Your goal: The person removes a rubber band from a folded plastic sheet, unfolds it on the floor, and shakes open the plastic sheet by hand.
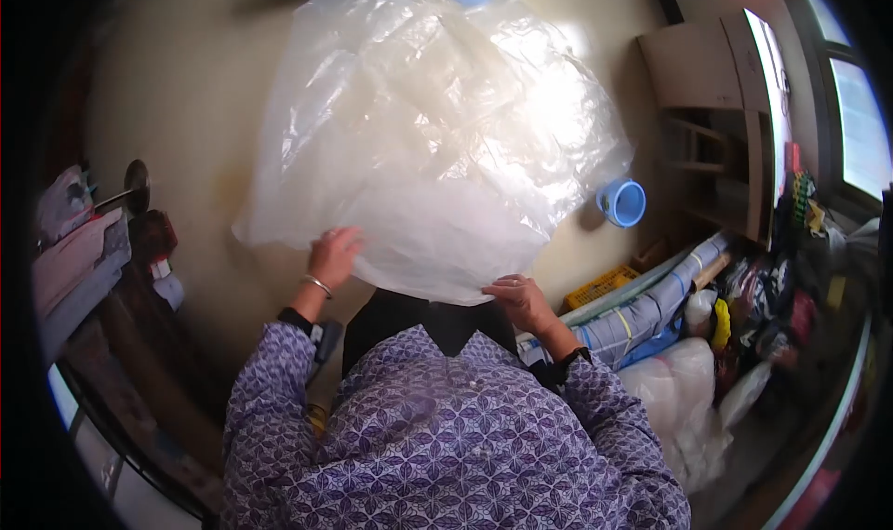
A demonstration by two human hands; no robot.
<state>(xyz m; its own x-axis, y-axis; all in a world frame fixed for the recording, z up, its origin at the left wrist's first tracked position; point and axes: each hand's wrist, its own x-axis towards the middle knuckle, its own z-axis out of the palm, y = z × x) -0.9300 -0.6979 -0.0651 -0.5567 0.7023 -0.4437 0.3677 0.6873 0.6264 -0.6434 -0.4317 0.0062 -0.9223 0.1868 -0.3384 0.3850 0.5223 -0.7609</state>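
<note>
Patterned garment (465, 446) cropped; unclear whether left fingers (348, 237) grip plastic sheet (419, 148).

plastic sheet (400, 158) cropped above, left hand (334, 254) blurred

One camera gives the whole view, worn on the head and looking forward and steeply down. It looks from above the near side, so the patterned shirt (446, 437) fills the near part, closest to the lens and seen from above. Farther out, the plastic sheet (419, 158) takes up the middle and runs to the far edge of the view, with the floor (177, 158) showing around it. The lens is very wide: a cabinet (688, 65) and a window (860, 125) on the right lean toward the rim, and the left side bows likewise. Dark rounded corners frame everything.
</note>
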